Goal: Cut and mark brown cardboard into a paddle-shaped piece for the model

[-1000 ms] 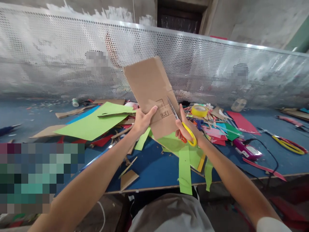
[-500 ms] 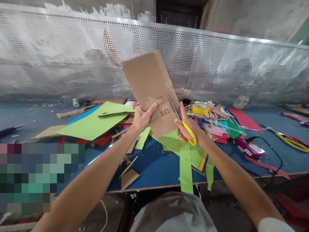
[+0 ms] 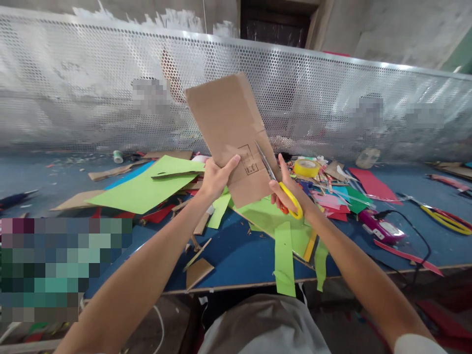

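Observation:
A brown cardboard piece [image 3: 224, 113] with a printed box mark is held up, tilted, above the blue table. My left hand [image 3: 219, 177] grips its lower left edge, thumb on the near face, the other fingers hidden behind. In my right hand [image 3: 285, 189] are scissors [image 3: 291, 201] with yellow and orange handles; that hand is closed round them with one finger stretched upward. One scissor blade lies over the front of the cardboard near its right edge, pointing up and left. Where the other blade runs is hidden.
Green paper sheets [image 3: 147, 187] and scraps cover the blue table [image 3: 247, 260]. Yellow tape [image 3: 307, 168], a purple device with a cord [image 3: 381, 227], red paper [image 3: 372, 184] and yellow-red pliers [image 3: 442, 216] lie to the right. A perforated metal panel [image 3: 313, 103] stands behind.
The scissors and my right hand have shifted very slightly right and down against the cardboard. My left hand keeps its grip, and the cardboard is almost unmoved.

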The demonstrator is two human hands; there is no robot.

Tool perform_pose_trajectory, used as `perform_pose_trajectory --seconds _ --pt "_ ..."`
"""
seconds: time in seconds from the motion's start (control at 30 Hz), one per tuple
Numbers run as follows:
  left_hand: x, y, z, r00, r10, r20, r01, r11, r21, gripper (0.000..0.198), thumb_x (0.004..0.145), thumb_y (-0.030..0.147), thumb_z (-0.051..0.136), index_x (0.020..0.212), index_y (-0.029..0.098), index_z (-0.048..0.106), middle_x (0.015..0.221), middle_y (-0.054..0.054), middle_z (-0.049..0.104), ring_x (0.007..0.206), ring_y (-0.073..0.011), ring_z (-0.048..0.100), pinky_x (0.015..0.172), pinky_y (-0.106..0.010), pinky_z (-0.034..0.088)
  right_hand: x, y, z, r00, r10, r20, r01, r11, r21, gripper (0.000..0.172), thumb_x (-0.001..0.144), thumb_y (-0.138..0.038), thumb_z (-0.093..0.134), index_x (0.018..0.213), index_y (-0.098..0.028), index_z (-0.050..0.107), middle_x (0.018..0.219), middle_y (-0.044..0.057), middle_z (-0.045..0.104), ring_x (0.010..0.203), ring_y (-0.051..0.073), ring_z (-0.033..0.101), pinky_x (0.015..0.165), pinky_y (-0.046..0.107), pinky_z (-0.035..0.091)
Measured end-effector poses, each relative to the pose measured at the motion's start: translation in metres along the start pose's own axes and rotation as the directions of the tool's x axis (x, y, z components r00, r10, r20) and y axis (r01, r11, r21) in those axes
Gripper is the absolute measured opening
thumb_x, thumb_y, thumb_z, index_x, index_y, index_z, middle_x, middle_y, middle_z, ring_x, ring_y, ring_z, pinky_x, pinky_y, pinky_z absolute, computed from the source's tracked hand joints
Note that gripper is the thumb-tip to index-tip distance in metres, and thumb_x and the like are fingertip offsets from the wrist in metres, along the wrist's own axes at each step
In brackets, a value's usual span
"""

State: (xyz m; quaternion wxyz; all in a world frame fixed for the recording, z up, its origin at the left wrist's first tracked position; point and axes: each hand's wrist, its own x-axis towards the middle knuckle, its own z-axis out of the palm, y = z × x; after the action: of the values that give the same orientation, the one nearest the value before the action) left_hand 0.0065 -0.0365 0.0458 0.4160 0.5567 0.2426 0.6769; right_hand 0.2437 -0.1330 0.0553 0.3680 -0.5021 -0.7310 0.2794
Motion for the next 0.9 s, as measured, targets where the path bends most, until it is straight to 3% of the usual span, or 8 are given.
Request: perform_pose_trajectory --seconds 0.13,0.27,0.33,0.43,0.53,0.67,0.9 --pt "0.002 -0.008 -0.006 0.999 -0.032 -0.026 0.034 0.998 0.047 0.060 0.075 0.059 0.094 0.108 0.010 0.081 0.119 -0.020 0.083 0.110 -0.0371 0.080 0.100 -0.051 0.068 0.001 0.004 -0.005 0.991 0.000 0.131 -0.026 0.981 0.193 0.124 0.101 -0.058 0.069 0.174 -0.024 -0.025 0.081 0.001 0.074 0.056 0.017 0.065 0.048 0.027 0.053" --pt "0.003 -0.016 -0.007 0.997 -0.070 -0.030 0.071 0.996 0.055 0.062 0.073 0.059 0.095 0.109 0.011 0.081 0.119 -0.019 0.083 0.111 -0.0379 0.080 0.104 -0.056 0.066 0.006 0.016 -0.008 0.978 -0.068 0.200 0.022 0.974 0.224 0.114 0.099 -0.056 0.073 0.177 -0.026 -0.006 0.084 0.000 0.074 0.065 0.018 0.071 0.054 0.027 0.058" --pt "0.003 -0.018 -0.007 0.996 -0.084 -0.036 0.085 0.996 0.033 0.062 0.072 0.058 0.096 0.110 0.011 0.081 0.121 -0.020 0.082 0.112 -0.0392 0.080 0.105 -0.058 0.065 0.008 0.020 -0.006 0.986 -0.054 0.158 0.025 0.983 0.181 0.102 0.098 -0.060 0.073 0.172 -0.026 0.011 0.081 -0.001 0.073 0.062 0.018 0.072 0.053 0.027 0.058" --pt "0.003 -0.018 -0.006 0.996 -0.083 -0.045 0.083 0.997 0.001 0.062 0.073 0.057 0.095 0.110 0.010 0.081 0.123 -0.022 0.082 0.114 -0.0405 0.080 0.106 -0.060 0.065 0.008 0.018 -0.002 0.998 -0.015 0.064 0.011 0.998 0.065 0.071 0.100 -0.069 0.065 0.148 -0.026 0.036 0.079 -0.002 0.071 0.058 0.019 0.072 0.049 0.025 0.056" --pt "0.002 -0.018 -0.006 0.997 -0.067 -0.036 0.067 0.998 0.009 0.059 0.075 0.056 0.095 0.110 0.011 0.081 0.121 -0.021 0.082 0.113 -0.0400 0.080 0.105 -0.059 0.065 0.005 0.012 0.001 1.000 -0.006 0.009 0.007 0.997 -0.075 0.050 0.105 -0.073 0.051 0.120 -0.026 0.044 0.077 -0.002 0.070 0.056 0.017 0.070 0.046 0.023 0.049" --pt "0.000 -0.017 -0.005 0.998 -0.067 -0.020 0.067 0.998 -0.010 0.057 0.075 0.054 0.095 0.110 0.011 0.080 0.121 -0.021 0.082 0.112 -0.0394 0.080 0.105 -0.059 0.066 0.004 0.010 0.002 1.000 -0.010 0.022 0.015 0.971 -0.239 0.044 0.110 -0.070 0.038 0.108 -0.026 0.044 0.071 -0.002 0.068 0.052 0.016 0.065 0.050 0.024 0.044" --pt "-0.002 -0.019 -0.004 0.995 -0.094 -0.015 0.094 0.995 -0.017 0.060 0.073 0.058 0.095 0.109 0.013 0.081 0.122 -0.020 0.082 0.113 -0.0395 0.080 0.104 -0.059 0.066 0.003 0.012 0.005 1.000 -0.001 -0.027 -0.009 0.940 -0.342 0.044 0.111 -0.067 0.035 0.116 -0.026 0.050 0.069 -0.001 0.063 0.060 0.021 0.064 0.058 0.029 0.041"
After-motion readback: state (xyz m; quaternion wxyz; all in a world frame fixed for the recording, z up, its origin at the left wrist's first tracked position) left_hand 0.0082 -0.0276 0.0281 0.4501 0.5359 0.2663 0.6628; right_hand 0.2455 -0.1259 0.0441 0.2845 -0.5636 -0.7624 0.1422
